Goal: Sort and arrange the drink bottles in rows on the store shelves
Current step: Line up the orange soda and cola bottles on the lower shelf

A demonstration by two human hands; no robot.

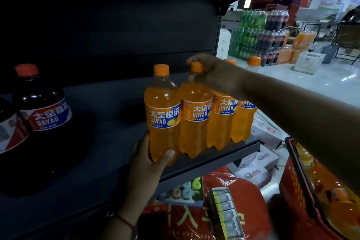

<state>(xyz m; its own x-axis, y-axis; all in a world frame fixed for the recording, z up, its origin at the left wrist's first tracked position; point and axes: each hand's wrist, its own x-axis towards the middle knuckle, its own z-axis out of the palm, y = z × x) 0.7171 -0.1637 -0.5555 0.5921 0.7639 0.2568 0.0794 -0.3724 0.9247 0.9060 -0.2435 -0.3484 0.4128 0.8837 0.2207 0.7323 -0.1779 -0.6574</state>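
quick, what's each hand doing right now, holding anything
Left hand: grips the base of the leftmost orange bottle.
Right hand: grips the neck of the second orange bottle, just under its cap.

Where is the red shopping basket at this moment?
In the head view, the red basket is at the lower right, below the right forearm and right of the shelf edge, with orange bottles inside it.

Both hands (150, 160) (214, 73) grip orange bottles (162, 115) on the shelf (224, 155).

Four orange-drink bottles (196, 117) stand rowed on shelf (109, 142), right end.
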